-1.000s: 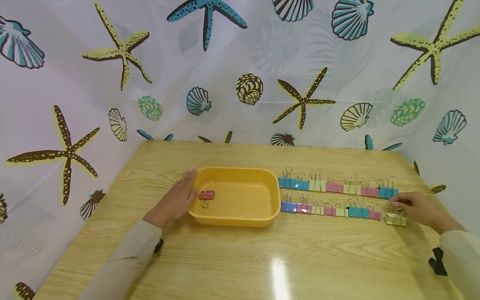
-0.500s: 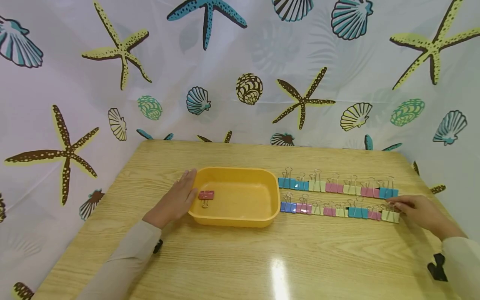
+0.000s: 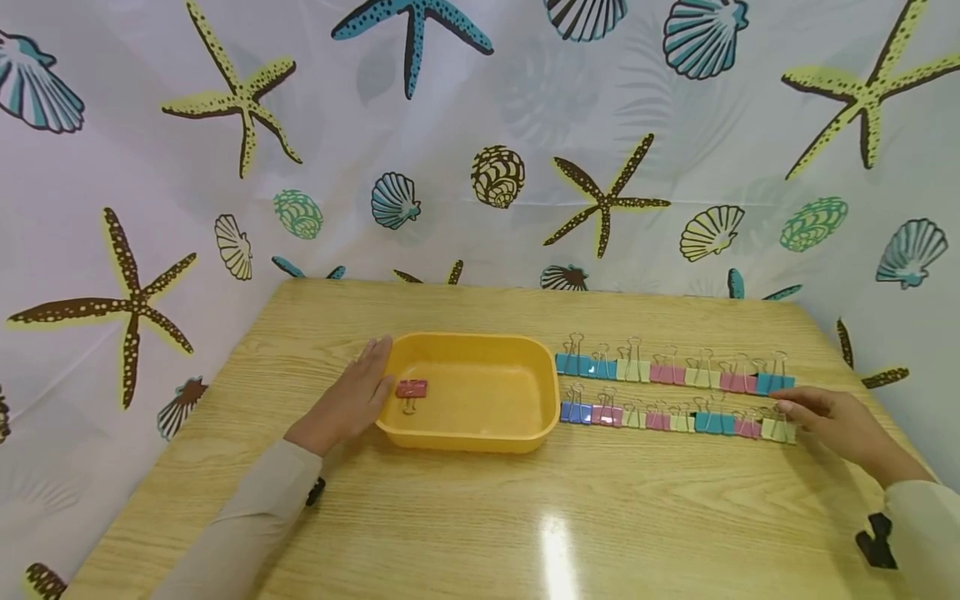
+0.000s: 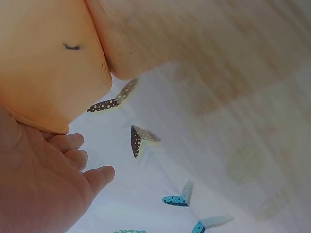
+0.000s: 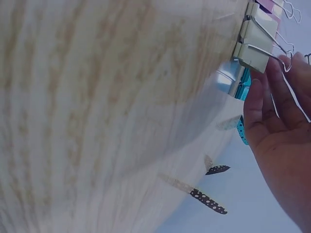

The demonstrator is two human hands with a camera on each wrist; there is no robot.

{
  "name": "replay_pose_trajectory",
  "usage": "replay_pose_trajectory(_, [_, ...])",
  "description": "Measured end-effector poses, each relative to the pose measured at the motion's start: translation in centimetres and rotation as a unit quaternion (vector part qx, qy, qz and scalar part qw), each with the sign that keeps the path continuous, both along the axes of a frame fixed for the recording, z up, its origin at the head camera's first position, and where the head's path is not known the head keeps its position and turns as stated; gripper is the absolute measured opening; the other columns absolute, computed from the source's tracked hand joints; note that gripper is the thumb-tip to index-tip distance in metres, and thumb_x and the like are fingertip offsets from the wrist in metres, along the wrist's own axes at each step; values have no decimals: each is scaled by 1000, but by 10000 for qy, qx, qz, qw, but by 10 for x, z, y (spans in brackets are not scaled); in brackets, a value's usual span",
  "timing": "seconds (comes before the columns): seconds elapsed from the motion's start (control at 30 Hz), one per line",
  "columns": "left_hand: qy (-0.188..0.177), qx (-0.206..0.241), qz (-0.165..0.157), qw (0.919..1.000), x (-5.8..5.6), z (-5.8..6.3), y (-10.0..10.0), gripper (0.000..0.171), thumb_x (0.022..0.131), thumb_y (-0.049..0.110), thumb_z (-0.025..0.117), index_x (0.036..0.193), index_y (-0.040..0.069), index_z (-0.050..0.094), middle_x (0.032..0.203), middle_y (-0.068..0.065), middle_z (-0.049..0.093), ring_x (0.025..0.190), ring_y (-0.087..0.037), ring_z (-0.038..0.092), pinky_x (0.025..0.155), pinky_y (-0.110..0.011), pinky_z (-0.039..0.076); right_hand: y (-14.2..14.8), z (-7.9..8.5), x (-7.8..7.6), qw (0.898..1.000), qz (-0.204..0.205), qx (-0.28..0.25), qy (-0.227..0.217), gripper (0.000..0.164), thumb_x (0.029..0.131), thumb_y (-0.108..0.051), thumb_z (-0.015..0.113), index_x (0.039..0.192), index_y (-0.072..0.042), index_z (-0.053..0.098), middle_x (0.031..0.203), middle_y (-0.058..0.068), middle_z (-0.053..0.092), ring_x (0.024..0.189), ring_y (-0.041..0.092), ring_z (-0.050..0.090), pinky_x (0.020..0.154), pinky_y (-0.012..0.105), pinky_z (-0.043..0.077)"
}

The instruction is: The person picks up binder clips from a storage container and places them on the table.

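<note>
My left hand [image 3: 352,400] rests, fingers straight, against the left side of a yellow plastic tray [image 3: 468,443]. Inside that tray lies one red-pink binder clip [image 3: 412,389]. In the left wrist view the fingertips touch the tray's rim [image 4: 43,127]. My right hand [image 3: 843,429] is at the right end of the front row of binder clips, beside a pale yellow binder clip [image 3: 778,431]. The right wrist view has its fingers near that clip's wire handles [image 5: 272,53], with the thumb apart from them. Contact there is hard to tell.
Two rows of binder clips run right from the tray. The back row ends in a blue clip [image 3: 775,384]; the front row starts with a dark blue clip [image 3: 576,413]. A patterned cloth [image 3: 450,225] surrounds the wooden table [image 3: 450,517].
The pale yellow clip moved left and up against the front row's end with my right hand. My right fingers then loosened around its handles. The left hand stayed at the tray.
</note>
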State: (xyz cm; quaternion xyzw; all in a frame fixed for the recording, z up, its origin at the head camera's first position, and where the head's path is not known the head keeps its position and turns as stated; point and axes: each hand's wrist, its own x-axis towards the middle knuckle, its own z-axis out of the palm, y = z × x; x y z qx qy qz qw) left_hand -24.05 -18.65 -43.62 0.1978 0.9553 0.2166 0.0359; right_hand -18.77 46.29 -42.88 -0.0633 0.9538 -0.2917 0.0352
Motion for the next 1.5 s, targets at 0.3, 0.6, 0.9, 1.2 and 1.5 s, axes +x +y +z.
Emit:
replay_pose_trajectory(0.3, [-11, 56, -1, 10000, 0, 1, 0, 61, 106, 27, 30, 154, 2, 1, 160, -16, 5, 147, -31, -1, 115, -57, 8, -6, 1, -1, 9999, 70, 73, 39, 41, 103, -24, 45, 125, 8, 58, 107, 20, 66, 80, -13, 53, 61, 26, 53])
replay_pose_trajectory(0.6, [14, 49, 14, 10000, 0, 2, 1, 61, 106, 26, 30, 154, 1, 1, 160, -16, 6, 147, -32, 0, 115, -57, 9, -8, 1, -4, 9996, 78, 223, 160, 37, 103, -22, 45, 122, 7, 60, 102, 15, 67, 79, -13, 54, 62, 24, 53])
replay_pose_trajectory(0.9, [35, 84, -6, 10000, 0, -1, -1, 61, 106, 27, 30, 154, 2, 1, 161, -15, 5, 147, -31, 0, 116, -57, 8, -12, 3, 0, 9992, 118, 320, 198, 40, 103, -23, 46, 125, 8, 58, 105, 21, 67, 81, -6, 59, 64, 27, 55])
replay_pose_trajectory(1.2, [47, 74, -14, 10000, 0, -1, 0, 62, 106, 27, 30, 154, 3, 0, 161, -15, 4, 147, -32, 0, 116, -57, 8, -37, 17, 3, 9861, 197, 1000, 1315, 34, 97, -20, 58, 119, 5, 62, 117, 34, 58, 101, 51, 54, 74, 62, 47])
replay_pose_trajectory(1.5, [-32, 61, -5, 10000, 0, -1, -1, 62, 106, 29, 29, 154, 4, -1, 161, -15, 4, 148, -31, -1, 116, -56, 8, -137, 62, -18, 9474, 1316, 1337, 2592, 20, 84, -7, 72, 104, -5, 71, 106, 16, 66, 103, 37, 58, 81, 57, 49])
